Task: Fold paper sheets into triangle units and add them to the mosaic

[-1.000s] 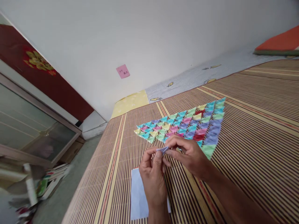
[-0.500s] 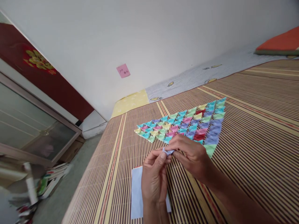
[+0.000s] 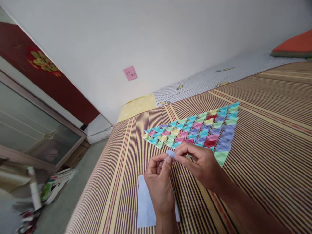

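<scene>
From head height, a single view is directed forward and down across the striped mat (image 3: 268, 139), whose far edge is shown slanting up rightward. The left hand (image 3: 159, 185) and right hand (image 3: 202, 162) are seen close by; the wall (image 3: 182, 39) is faced beyond that edge, and the floor (image 3: 94, 159) is caught past the left edge.

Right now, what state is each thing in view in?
Small pale-blue paper piece: creased, held up
Left hand: pinching that piece
Right hand: pinching it too
Pale-blue rectangular paper: flat, partly hidden by left hand
Multicoloured triangular paper pieces: folded, arranged in rows
Striped brown mat: spread out
Pink square paper note: stuck to white wall
Framed glass panel: open or shut unclear
</scene>
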Action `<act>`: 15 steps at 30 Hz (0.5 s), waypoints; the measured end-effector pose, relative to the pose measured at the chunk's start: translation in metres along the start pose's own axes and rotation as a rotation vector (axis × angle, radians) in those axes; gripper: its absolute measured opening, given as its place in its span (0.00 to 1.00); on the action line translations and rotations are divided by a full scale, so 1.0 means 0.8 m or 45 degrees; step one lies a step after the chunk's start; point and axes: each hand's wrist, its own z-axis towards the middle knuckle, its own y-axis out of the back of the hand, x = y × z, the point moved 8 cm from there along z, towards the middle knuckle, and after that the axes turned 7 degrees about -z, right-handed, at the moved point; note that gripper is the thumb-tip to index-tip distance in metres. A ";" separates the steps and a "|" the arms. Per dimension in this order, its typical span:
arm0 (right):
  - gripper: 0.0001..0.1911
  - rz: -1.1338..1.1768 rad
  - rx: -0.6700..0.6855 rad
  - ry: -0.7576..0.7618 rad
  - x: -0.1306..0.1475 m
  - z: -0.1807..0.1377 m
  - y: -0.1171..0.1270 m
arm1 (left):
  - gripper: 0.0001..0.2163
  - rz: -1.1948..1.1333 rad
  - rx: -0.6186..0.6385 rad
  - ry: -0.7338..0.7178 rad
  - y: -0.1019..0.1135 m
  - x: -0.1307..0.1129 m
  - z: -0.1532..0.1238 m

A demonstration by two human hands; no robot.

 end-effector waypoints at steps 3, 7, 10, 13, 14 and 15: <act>0.07 -0.010 -0.002 -0.011 0.000 0.000 0.000 | 0.06 0.024 0.030 -0.026 -0.002 -0.003 -0.001; 0.08 -0.052 -0.043 -0.012 0.002 0.000 0.003 | 0.06 0.063 0.024 -0.051 -0.001 -0.005 -0.002; 0.08 -0.089 -0.046 -0.013 0.002 -0.001 0.001 | 0.06 0.088 0.020 -0.068 -0.003 -0.006 -0.003; 0.08 -0.108 -0.055 -0.014 0.002 -0.001 0.000 | 0.06 0.090 0.020 -0.079 -0.006 -0.005 -0.004; 0.08 -0.113 -0.061 -0.014 0.002 -0.001 0.000 | 0.06 0.076 0.011 -0.074 -0.006 -0.005 -0.004; 0.08 -0.118 -0.066 -0.015 0.001 -0.001 -0.001 | 0.06 0.045 -0.005 -0.061 -0.007 -0.003 -0.004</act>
